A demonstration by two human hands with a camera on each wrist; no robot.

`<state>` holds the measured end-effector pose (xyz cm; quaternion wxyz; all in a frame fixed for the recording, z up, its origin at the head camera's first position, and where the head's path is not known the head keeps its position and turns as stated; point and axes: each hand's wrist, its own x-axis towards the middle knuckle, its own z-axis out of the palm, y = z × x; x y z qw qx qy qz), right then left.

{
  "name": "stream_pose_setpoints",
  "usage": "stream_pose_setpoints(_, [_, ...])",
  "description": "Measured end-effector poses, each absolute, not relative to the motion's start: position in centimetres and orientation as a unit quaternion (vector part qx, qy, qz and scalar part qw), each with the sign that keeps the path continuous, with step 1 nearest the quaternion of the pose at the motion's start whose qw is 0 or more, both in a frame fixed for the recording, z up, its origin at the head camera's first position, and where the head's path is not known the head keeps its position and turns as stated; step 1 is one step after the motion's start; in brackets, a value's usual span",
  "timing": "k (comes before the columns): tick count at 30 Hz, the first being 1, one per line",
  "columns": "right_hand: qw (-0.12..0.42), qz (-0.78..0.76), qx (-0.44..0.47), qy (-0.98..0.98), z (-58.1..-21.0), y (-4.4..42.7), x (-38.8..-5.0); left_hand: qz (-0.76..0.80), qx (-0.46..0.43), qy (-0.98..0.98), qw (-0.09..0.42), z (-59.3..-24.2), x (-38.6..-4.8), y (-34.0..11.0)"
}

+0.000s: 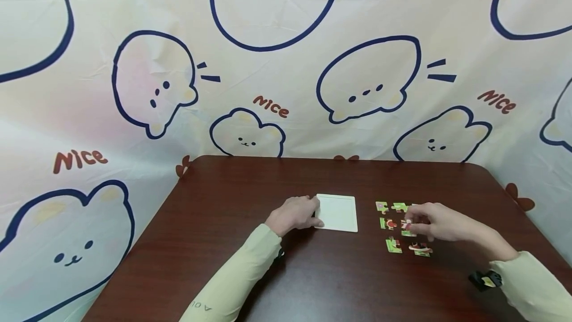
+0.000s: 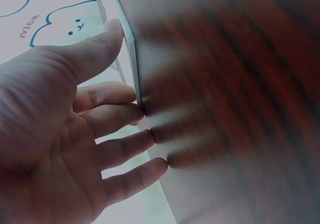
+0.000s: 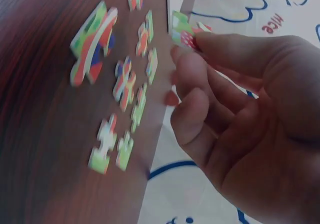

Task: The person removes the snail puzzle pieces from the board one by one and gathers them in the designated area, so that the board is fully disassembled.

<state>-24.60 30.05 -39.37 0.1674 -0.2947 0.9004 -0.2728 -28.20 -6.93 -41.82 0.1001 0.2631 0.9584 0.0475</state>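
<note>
A white square puzzle tray [image 1: 338, 213] lies flat on the table. At its left edge is my left hand [image 1: 295, 213], the thumb resting on the rim and the fairly straight fingertips touching the edge and tabletop; the left wrist view shows this hand [image 2: 65, 129] palm-on beside the rim [image 2: 131, 49]. Between thumb and index finger, my right hand [image 1: 447, 223] pinches a jigsaw piece [image 3: 181, 30], green with a red dotted patch. In the right wrist view this hand [image 3: 240, 94] holds it above the table, its other fingers curled. Below lie several loose jigsaw pieces [image 1: 393, 245].
The loose pieces lie in rough rows right of the tray, among them one with a red and white band [image 3: 94, 49]. The dark brown wooden table [image 1: 339, 282] ends at a cloth backdrop [image 1: 304, 78] printed with cartoon bears.
</note>
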Motion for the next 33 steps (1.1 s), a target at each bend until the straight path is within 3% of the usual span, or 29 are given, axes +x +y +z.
stream_pose_setpoints(17, [0.267, -0.316, -0.298, 0.861, -40.3, 35.5, -23.7, 0.046, 0.263, 0.958, 0.101, -42.0, -28.1, -6.9])
stream_pose_setpoints(33, [0.299, -0.32, -0.258, 0.861, -41.4, 36.8, -23.7, 0.041, 0.264, 0.958, 0.103, -41.7, -28.2, -6.9])
